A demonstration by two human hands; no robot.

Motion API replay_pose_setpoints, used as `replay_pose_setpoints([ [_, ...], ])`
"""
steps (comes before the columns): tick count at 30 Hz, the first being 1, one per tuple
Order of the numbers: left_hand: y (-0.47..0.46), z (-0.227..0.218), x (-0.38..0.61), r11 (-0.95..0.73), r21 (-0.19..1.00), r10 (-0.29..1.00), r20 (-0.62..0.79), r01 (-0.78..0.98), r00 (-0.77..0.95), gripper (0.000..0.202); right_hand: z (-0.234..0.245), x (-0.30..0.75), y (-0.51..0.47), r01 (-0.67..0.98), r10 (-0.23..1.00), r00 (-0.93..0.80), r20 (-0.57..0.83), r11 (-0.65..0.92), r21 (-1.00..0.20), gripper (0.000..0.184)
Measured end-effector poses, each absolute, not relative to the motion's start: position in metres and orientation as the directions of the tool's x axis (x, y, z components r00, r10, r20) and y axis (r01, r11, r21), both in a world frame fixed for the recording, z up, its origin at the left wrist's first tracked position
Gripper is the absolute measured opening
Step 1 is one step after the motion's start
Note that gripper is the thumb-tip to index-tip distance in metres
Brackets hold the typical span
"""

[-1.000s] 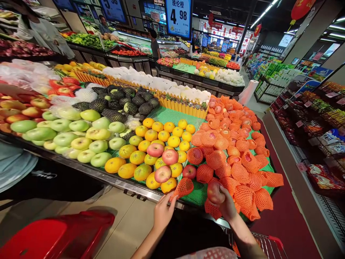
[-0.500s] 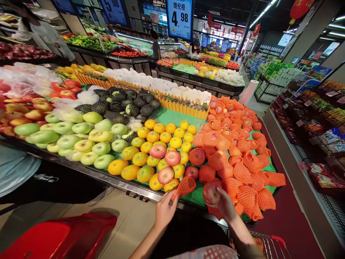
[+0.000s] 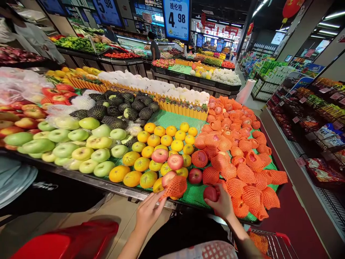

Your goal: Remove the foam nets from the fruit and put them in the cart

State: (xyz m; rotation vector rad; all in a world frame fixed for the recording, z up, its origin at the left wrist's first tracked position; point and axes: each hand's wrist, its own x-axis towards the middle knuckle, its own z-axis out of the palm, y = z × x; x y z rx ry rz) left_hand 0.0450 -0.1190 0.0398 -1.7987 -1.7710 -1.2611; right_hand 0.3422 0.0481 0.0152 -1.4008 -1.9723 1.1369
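My left hand (image 3: 151, 208) pinches an orange foam net sleeve (image 3: 176, 186) over the front edge of the fruit stand. The sleeve partly hides a red apple (image 3: 167, 178) lying on the oranges. To the right, my right hand (image 3: 222, 201) is closed around another red apple (image 3: 210, 193), just above the green mat (image 3: 196, 192). Behind that one, a darker red apple (image 3: 195, 176) rests bare on the mat. Two more bare apples (image 3: 175, 162) sit on top of the oranges (image 3: 141, 164). Many netted apples (image 3: 244, 176) are piled beside my right hand.
Green apples (image 3: 64, 150) and dark-netted fruit (image 3: 130, 102) fill the stand's left half. A wire shopping cart (image 3: 272, 242) is at the lower right, a red plastic object (image 3: 64, 239) at the lower left. Someone in light blue (image 3: 16, 176) stands at the left edge.
My left hand has moved left with the net sleeve, which now overlaps an apple on the oranges. My right hand has turned over the apple it holds and is slightly closer to the mat.
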Motion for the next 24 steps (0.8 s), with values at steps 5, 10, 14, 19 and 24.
replay_pose_setpoints([
  [5, -0.131, 0.044, 0.011, -0.121, 0.279, 0.631, 0.763, 0.953, -0.143, 0.008, -0.017, 0.3, 0.045, 0.596, 0.892, -0.416, -0.179, 0.118, -0.795, 0.056],
  [10, -0.138, 0.043, -0.014, -0.075, 0.182, 0.638, 0.765, 0.98, -0.093, 0.011, -0.052, 0.266, 0.048, 0.508, 0.903, -0.365, -0.226, -0.01, -0.861, 0.049],
  [14, -0.141, 0.039, -0.031, -0.093, 0.178, 0.654, 0.753, 0.98, -0.075, 0.009, -0.06, 0.26, 0.046, 0.473, 0.892, -0.394, -0.222, -0.01, -0.881, 0.044],
  [19, -0.132, 0.035, -0.044, -0.074, 0.165, 0.612, 0.786, 0.983, -0.086, 0.007, -0.062, 0.262, 0.041, 0.506, 0.911, -0.355, -0.209, -0.001, -0.862, 0.047],
  [24, -0.116, 0.043, -0.043, -0.092, 0.172, 0.562, 0.822, 0.981, -0.092, 0.006, -0.068, 0.26, 0.039, 0.525, 0.911, -0.35, -0.216, 0.0, -0.851, 0.049],
])
